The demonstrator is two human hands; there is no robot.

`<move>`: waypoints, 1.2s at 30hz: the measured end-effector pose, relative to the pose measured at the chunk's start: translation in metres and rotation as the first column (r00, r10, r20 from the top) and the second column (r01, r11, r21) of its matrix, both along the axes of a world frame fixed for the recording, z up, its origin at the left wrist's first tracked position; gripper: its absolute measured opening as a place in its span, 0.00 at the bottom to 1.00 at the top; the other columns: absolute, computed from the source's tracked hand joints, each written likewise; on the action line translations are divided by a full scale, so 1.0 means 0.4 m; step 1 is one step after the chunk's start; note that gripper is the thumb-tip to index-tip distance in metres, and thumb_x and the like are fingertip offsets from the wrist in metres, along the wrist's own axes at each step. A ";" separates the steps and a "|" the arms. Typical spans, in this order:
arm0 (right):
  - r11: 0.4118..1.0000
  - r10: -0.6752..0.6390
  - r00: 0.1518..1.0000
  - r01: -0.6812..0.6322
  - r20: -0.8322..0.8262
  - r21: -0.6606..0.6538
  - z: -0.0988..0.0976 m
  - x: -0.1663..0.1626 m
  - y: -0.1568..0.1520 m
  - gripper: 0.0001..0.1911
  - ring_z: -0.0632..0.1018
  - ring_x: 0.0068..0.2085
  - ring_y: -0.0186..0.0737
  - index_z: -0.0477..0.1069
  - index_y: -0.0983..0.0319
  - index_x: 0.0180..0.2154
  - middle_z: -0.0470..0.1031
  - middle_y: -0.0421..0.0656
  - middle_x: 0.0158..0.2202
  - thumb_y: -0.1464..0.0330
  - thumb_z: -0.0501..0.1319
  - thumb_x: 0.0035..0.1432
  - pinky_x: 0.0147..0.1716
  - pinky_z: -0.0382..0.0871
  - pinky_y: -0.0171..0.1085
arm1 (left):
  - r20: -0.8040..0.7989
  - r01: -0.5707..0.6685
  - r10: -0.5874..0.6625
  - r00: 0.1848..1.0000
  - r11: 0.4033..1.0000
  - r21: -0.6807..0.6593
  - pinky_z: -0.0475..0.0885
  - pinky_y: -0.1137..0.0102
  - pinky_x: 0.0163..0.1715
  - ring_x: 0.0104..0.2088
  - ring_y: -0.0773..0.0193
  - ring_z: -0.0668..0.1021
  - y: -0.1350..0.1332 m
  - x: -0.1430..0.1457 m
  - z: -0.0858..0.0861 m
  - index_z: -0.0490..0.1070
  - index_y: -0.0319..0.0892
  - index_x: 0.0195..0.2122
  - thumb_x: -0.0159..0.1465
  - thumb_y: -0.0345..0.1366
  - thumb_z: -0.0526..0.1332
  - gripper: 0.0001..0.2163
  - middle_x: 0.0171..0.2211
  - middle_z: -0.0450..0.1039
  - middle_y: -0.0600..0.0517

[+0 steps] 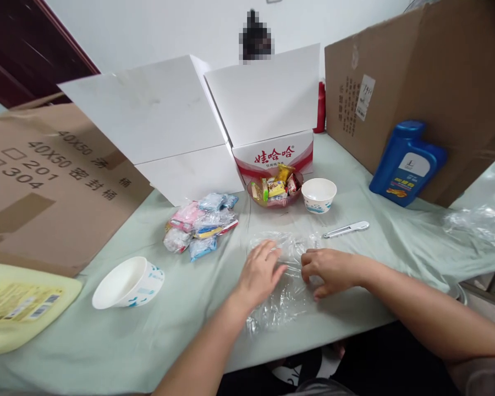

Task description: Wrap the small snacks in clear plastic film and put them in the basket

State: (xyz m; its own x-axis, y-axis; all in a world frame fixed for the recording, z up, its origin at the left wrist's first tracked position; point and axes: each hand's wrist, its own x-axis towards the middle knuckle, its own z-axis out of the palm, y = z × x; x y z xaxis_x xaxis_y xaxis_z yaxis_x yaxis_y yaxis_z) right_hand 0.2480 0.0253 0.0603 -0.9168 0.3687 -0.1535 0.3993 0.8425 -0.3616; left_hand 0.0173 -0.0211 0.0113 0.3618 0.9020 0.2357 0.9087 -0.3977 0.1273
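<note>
A crinkled transparent plastic sheet or bag (286, 300) lies flat on the green tablecloth (214, 335) in front of me. My left hand (262, 269) rests on its left part, fingers stretched forward and thumb apart. On the right side of the plastic is my right hand (332, 269), its fingers loosely bent and the thumb spread from them. Neither hand visibly grips anything. A white utility knife (346, 229) lies just beyond my right hand. To the left of the plastic, beyond my left hand, sits a pile of small wrapped packets (202, 225).
Behind are a pink bowl (274, 201) of wrapped snacks, a paper bowl (319, 196) and white cartons (272, 148). A second paper bowl (130, 283) tilts at left beside a yellow jug (20, 308). A blue bottle (408, 165) stands right, by a large cardboard box (412, 82).
</note>
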 end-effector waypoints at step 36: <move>0.717 -0.685 0.726 0.656 0.063 0.238 -0.042 0.093 0.150 0.16 0.75 0.50 0.50 0.73 0.65 0.48 0.76 0.54 0.46 0.64 0.55 0.65 0.48 0.66 0.42 | -0.170 -0.143 0.079 0.982 0.902 -0.407 0.46 0.43 0.64 0.69 0.38 0.45 -0.006 -0.001 0.026 0.52 0.50 0.67 0.61 0.52 0.61 0.35 0.71 0.42 0.47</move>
